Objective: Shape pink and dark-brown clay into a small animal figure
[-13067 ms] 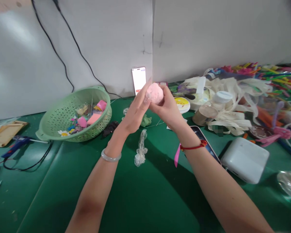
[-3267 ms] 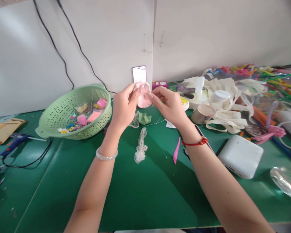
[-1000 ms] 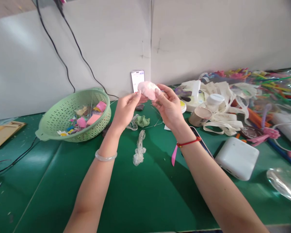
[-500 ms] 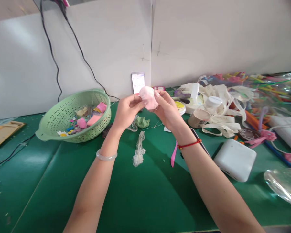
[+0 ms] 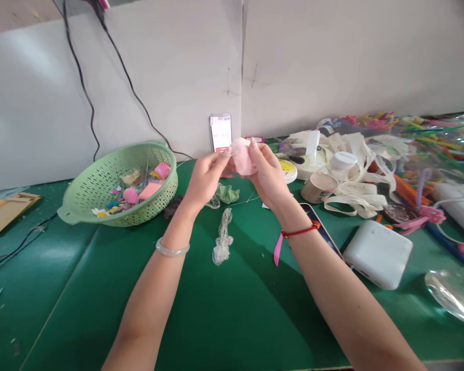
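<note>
A pale pink, soft-looking rounded piece (image 5: 243,157) is held up above the table; I cannot make out whether it is clay or fabric. My right hand (image 5: 268,172) pinches its right side between thumb and fingers. My left hand (image 5: 209,178) has its thumb and fingers closed at the piece's left edge. Below the hands lie a crumpled green piece (image 5: 228,194) and a bunched strip of clear plastic (image 5: 222,238). A pink plastic knife (image 5: 278,251) is beside my right wrist, near a dark-screened phone (image 5: 321,226) partly hidden by that forearm.
On the left stands a green colander (image 5: 81,190) with colourful small pieces inside. A lit phone (image 5: 221,133) leans on the wall. To the right are a paper cup (image 5: 319,187), a white-lidded jar (image 5: 343,164), white straps (image 5: 355,201), a white box-shaped device (image 5: 379,254) and a clear plastic dome (image 5: 454,293).
The pink piece has shifted slightly right and turned in my fingers. My left thumb has moved from its front face to its left edge.
</note>
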### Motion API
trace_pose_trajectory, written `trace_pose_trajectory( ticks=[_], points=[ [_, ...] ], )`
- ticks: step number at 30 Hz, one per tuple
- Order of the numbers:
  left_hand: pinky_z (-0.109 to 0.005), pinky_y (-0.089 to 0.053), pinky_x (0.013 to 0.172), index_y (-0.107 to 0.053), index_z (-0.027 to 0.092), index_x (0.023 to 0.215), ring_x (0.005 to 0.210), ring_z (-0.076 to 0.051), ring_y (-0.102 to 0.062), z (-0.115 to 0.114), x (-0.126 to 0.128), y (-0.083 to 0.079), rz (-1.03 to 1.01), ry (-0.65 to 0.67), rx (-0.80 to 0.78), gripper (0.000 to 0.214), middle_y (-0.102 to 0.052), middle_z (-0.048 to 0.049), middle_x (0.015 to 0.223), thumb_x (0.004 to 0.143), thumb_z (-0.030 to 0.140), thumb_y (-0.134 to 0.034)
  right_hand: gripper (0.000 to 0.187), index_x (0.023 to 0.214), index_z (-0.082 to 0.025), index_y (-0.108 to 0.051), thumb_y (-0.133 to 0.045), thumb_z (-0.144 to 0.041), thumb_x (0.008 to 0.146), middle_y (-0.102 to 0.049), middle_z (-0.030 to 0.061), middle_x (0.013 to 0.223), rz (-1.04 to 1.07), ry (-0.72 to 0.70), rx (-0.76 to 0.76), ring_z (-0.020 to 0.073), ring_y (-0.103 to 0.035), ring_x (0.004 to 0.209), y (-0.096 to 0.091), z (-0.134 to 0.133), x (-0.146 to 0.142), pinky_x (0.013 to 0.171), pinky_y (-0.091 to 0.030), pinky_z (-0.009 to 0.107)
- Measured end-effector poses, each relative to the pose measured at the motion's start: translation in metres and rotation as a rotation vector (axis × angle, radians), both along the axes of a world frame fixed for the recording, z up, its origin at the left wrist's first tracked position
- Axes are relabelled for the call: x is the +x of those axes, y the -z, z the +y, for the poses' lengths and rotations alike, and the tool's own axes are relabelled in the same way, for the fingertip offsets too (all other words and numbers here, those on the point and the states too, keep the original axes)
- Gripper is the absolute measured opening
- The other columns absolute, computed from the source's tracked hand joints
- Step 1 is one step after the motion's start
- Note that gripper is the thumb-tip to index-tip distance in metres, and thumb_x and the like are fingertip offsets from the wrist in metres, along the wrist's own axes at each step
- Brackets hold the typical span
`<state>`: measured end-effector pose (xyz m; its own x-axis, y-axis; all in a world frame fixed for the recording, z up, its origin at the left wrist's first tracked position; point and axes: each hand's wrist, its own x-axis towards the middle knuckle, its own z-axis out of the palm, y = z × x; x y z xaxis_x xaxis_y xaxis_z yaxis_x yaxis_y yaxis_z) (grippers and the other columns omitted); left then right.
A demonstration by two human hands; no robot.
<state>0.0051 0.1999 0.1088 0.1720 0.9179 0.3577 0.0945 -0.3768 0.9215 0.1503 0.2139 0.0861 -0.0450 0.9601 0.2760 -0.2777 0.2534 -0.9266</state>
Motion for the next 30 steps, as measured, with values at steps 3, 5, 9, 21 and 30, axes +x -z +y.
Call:
trace_pose_trajectory(
  ticks=[3,5,9,21,30],
  points=[
    [-0.029,-0.054,0.064,-0.066,0.021,0.079,0.071,-0.016,-0.067,-0.003,0.006,0.002,0.007,-0.039,0.004,0.052,-0.07,-0.0047,0.076,0.092,0.069,-0.053,0.046,0.092,-0.028,-0.046,-0.055,-0.073,0.087,-0.054,0.0017,0.087,-0.012,0.068,0.026,0.0174,-0.059,0.078,0.003,0.001,-0.002,0.064,-0.052,0.031],
    [-0.029,-0.05,0.06,-0.06,0.021,0.072,0.064,-0.015,-0.063,-0.006,0.01,0.003,0.061,-0.12,0.051,0.055,-0.064,-0.0024,0.067,0.091,0.072,-0.052,0.047,0.092,-0.029,-0.045,-0.053,-0.074,0.087,-0.052,0.0017,0.085,0.003,0.082,0.035,0.0185,-0.06,0.08,0.004,0.001,-0.005,0.064,-0.054,0.033],
    [-0.032,-0.038,0.054,-0.047,0.023,0.065,0.052,-0.014,-0.051,-0.013,0.017,0.004,0.19,-0.187,0.149,0.059,-0.051,0.0012,0.054,0.089,0.077,-0.047,0.046,0.094,-0.029,-0.044,-0.048,-0.075,0.09,-0.052,0.0024,0.086,-0.007,0.066,0.061,0.0204,-0.062,0.082,0.006,-0.002,-0.009,0.062,-0.055,0.034],
    [-0.032,-0.033,0.052,-0.043,0.024,0.066,0.05,-0.014,-0.046,-0.016,0.022,0.005,0.222,-0.216,0.274,0.056,-0.049,0.0016,0.054,0.093,0.074,-0.042,0.045,0.1,-0.029,-0.049,-0.047,-0.073,0.093,-0.057,0.0028,0.086,0.038,0.022,0.025,0.0231,-0.067,0.094,0.005,-0.005,-0.012,0.065,-0.059,0.035],
    [-0.029,-0.033,0.049,-0.044,0.022,0.067,0.049,-0.013,-0.044,-0.013,0.022,0.009,0.237,-0.246,0.344,0.053,-0.048,0.0018,0.053,0.099,0.064,-0.041,0.033,0.089,-0.027,-0.045,-0.055,-0.058,0.094,-0.057,0.0001,0.084,0.241,0.022,-0.047,0.0222,-0.067,0.098,-0.005,-0.015,-0.021,0.07,-0.061,0.036]
  ],
)
